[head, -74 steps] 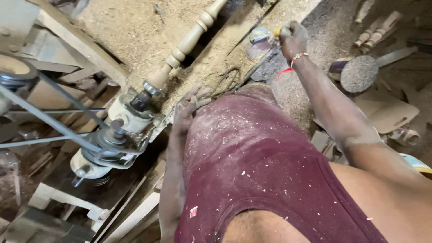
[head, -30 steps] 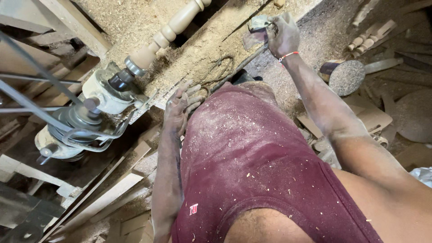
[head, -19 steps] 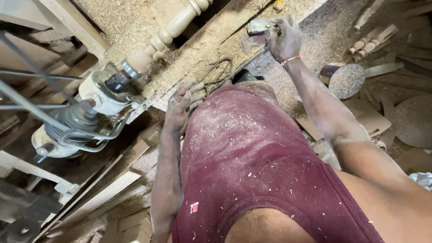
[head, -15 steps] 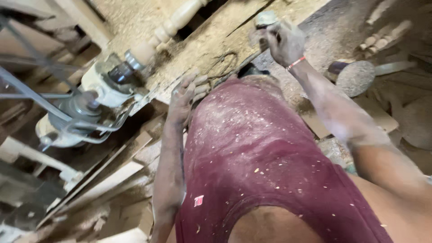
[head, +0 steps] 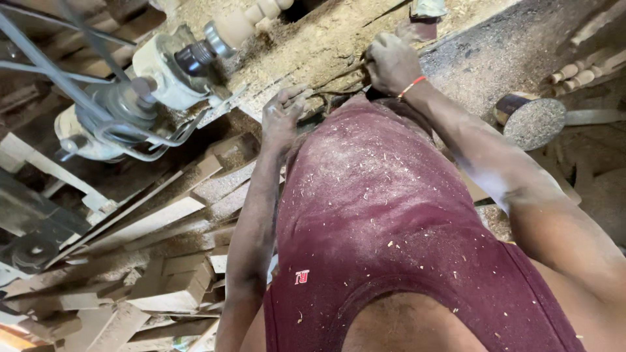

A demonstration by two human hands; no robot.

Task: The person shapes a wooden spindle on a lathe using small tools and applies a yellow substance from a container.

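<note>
Leaning over the sawdust-covered wooden worktop, your left hand rests open-fingered on its edge; your right hand is fisted, perhaps around a tool, unclear. Keep clear of the pale turned wooden spindle nearby.

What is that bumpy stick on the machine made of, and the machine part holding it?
The bumpy spindle looks like bare, pale wood: matte, unpainted, with matching sawdust on the bench below. The machine head holding it seems to be metal with worn cream paint; its shiny ringed collar looks like bare steel, though dust hides much.
</note>
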